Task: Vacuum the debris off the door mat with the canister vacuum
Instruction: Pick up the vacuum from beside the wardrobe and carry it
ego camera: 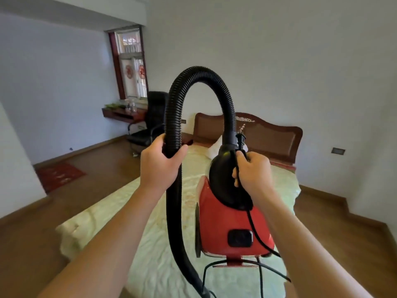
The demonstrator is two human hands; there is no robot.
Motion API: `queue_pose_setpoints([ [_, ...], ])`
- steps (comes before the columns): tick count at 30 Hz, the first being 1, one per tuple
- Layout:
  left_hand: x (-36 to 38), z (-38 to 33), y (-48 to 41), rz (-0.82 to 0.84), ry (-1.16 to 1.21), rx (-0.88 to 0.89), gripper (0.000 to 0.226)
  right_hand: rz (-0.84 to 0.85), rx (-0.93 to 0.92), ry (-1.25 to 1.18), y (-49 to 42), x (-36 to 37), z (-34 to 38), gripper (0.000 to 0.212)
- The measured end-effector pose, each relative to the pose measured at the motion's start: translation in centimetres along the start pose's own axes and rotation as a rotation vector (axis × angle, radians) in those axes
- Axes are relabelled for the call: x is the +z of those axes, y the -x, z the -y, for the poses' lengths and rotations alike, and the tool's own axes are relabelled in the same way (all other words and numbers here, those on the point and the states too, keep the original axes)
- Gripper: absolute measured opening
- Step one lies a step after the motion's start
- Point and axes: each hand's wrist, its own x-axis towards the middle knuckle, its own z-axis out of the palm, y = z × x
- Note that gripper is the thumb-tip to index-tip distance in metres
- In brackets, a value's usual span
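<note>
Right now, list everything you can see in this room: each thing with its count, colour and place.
vacuum: one, red with black top, centre, over the bed
hose: one, black, arching up from the vacuum
cord: one, black, trailing below the vacuum
plug: one, black, upright above the right hand
mat: one, red, floor at far left
bed: one, pale green cover, centre
headboard: one, brown, far wall
chair: one, black, beside the desk
desk: one, dark red, under the window
window: one, dark red frame, far left
left hand: grips hose
right hand: grips cord
</note>
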Motion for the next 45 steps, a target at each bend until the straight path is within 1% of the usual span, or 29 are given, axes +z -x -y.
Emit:
queue_pose_setpoints([
  [6, -8.0, 7.2, -1.7, -0.040, -0.125, -0.102, 0.018, 0.135, -0.020, -0.007, -0.5, 11.1, 1.9, 0.039],
  [9, -11.2, 9.7, -2.5, -0.066, -0.197, -0.158, 0.019, 0.209, -0.034, -0.022, -1.0, 15.7, 2.9, 0.043],
  [17, -16.4, 15.3, -4.8, -0.191, -0.343, -0.281, 0.023, 0.434, -0.107, -0.099, -4.2, 26.7, 3.5, 0.040],
  [24, -20.4, 18.0, -6.6, -0.284, -0.452, -0.392, 0.028, 0.606, -0.141, -0.160, -6.8, 34.4, 5.7, 0.038],
  [29, -23.5, 19.7, -7.2, -0.372, -0.510, -0.420, 0.029, 0.686, -0.183, -0.163, -7.1, 39.3, 7.9, 0.041],
  [33, -26.5, 22.2, -7.8, -0.403, -0.506, -0.429, 0.038, 0.730, -0.217, -0.166, -6.9, 43.9, 9.2, 0.043],
  [39, -32.7, 28.0, -9.1, -0.426, -0.481, -0.433, 0.026, 0.781, -0.196, -0.186, -4.8, 53.0, 11.2, 0.039],
  [45, -40.3, 35.1, -11.4, -0.423, -0.490, -0.439, 0.028, 0.811, -0.139, -0.182, -2.8, 63.2, 13.0, 0.034],
])
